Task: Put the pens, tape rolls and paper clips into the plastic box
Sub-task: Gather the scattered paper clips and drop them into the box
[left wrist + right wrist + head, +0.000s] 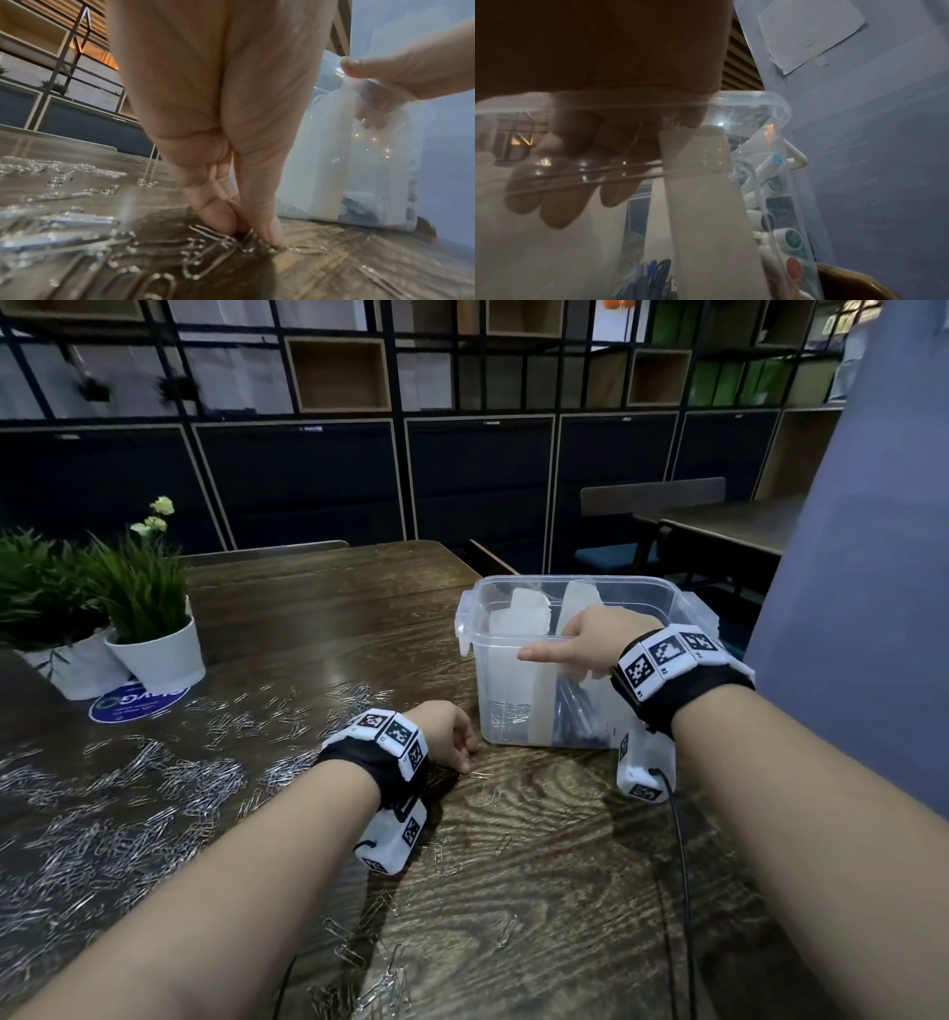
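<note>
The clear plastic box (495,680) stands on the wooden table at centre right, split by white dividers (706,203). My right hand (560,642) grips its near rim (770,97), thumb outside, fingers (559,203) curled inside behind the wall. Dark pens (575,716) and blue pens (652,274) stand in the box, with cap-ended markers (793,239) further right and some clips (508,716) at the bottom left. My left hand (464,760) is down on the table by the box's front left corner, fingertips (272,233) pinching paper clips (205,249). A big scatter of paper clips (169,778) covers the table's left.
Two potted plants (149,608) and a blue round sticker (128,706) sit at the far left. A black cable (678,865) runs from my right wrist toward me. A blue-grey partition (847,557) stands close on the right. Loose clips (506,937) lie near the front.
</note>
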`<state>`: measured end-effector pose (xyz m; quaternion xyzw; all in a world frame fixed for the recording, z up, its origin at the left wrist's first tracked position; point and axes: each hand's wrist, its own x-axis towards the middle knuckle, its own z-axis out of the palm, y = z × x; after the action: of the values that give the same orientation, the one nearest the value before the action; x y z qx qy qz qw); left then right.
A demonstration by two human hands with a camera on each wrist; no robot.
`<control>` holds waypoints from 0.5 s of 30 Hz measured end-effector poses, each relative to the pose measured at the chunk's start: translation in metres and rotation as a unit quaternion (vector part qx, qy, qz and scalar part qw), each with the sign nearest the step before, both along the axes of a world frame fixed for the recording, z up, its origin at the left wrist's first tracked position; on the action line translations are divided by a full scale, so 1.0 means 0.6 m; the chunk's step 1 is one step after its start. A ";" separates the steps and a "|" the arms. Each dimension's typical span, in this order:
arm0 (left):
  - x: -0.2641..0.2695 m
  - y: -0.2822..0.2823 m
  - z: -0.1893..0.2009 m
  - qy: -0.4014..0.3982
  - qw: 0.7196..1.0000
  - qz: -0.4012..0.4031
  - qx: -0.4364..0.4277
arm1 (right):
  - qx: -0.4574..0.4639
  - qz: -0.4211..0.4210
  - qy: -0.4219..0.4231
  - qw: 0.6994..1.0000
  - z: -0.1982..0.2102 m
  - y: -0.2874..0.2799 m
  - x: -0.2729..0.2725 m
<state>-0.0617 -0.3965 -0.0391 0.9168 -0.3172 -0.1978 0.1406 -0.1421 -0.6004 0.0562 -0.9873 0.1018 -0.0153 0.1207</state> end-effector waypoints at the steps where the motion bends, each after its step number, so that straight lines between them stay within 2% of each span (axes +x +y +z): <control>1: -0.004 -0.001 0.002 -0.005 1.000 0.005 0.013 | 0.000 -0.001 0.000 1.000 0.001 0.001 -0.002; 4: -0.011 -0.005 0.004 -0.014 0.999 0.013 0.042 | -0.001 -0.007 0.003 1.000 0.005 0.005 -0.008; 8: -0.023 -0.003 0.010 0.021 0.999 -0.001 0.033 | -0.001 -0.014 0.007 1.000 0.006 0.008 -0.011; 15: -0.041 0.005 0.013 -0.005 0.998 -0.035 0.052 | 0.002 -0.016 0.013 1.000 0.004 0.009 -0.013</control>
<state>-0.0864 -0.3934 -0.0310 0.9123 -0.3385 -0.2146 0.0840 -0.1500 -0.5952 0.0589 -0.9855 0.1194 -0.0040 0.1208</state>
